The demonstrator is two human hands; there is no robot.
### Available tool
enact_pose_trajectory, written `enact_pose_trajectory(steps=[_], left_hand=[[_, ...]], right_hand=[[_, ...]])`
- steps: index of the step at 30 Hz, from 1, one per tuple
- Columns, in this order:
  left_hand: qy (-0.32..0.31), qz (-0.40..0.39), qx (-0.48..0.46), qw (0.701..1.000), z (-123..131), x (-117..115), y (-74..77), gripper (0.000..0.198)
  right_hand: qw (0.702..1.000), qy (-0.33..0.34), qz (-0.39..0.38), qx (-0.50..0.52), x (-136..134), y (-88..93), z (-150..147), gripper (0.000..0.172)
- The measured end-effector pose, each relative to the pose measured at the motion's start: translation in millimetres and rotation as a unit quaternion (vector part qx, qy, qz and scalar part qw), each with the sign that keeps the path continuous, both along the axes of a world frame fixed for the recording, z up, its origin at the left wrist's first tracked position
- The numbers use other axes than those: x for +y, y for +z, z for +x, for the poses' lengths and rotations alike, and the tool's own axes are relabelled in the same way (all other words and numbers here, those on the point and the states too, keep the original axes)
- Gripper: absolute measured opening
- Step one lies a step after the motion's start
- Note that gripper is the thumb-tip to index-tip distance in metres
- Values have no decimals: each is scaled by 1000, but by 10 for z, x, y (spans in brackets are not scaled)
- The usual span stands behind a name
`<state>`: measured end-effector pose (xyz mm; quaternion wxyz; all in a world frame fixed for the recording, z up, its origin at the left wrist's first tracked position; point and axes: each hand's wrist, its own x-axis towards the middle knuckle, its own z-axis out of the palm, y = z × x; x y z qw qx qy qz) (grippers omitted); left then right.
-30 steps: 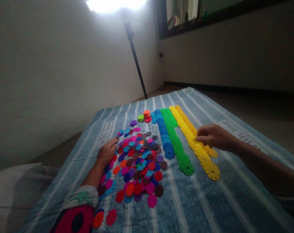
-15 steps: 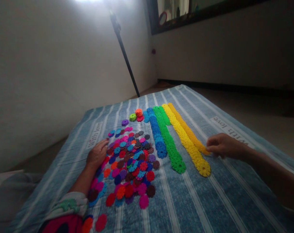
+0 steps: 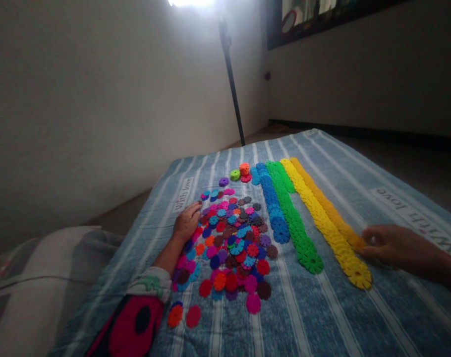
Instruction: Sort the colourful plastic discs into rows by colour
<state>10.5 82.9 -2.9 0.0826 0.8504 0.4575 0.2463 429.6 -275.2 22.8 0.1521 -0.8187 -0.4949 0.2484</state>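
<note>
Several flat plastic flower-shaped discs in mixed colours lie in a loose pile [image 3: 233,243] on a blue striped cloth [image 3: 303,312]. My left hand [image 3: 186,223] rests palm down on the pile's left edge, fingers curled loosely over the discs. To the right run sorted rows of discs: blue [image 3: 272,206], green [image 3: 294,223], yellow [image 3: 325,223] and orange-yellow [image 3: 327,203]. My right hand [image 3: 391,245] lies at the near end of the orange-yellow row, fingertips pinched against its last disc.
A small green disc stack [image 3: 235,174] and an orange one [image 3: 244,169] sit at the far end of the pile. A dark lamp pole [image 3: 233,89] stands behind the cloth. A pale pillow [image 3: 35,282] lies at the left. Two discs [image 3: 184,315] lie by my sleeve.
My right hand has slid toward me along the orange-yellow row to its near end. The left hand stays on the pile. My view has swung to the left.
</note>
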Motion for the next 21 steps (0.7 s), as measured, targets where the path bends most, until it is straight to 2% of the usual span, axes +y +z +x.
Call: enact_pose_trajectory(steps=[4,10,13,18,21], left_hand=[[-2,-6,-10,1000,-20,2,-35,36],[-7,-3,-24,1000,-43,14,-61,33],[-7,-3,-21,1000,-47,9,-65,34],[-11,-5,-28,1000,-42,-13,-64,34],[-10,-6,-35,999,-37,-23,-72,33]], right_hand=[[1000,-15,-10,17,-12,-72,-29,26],[997,-44,13,61,-87,-51,-148,37],[996,-52,18,66,-108,-77,-120,36],[996,-85,34,11,-172,-183,17,34],[991,-114,60,-36,-153,-120,-1,36]])
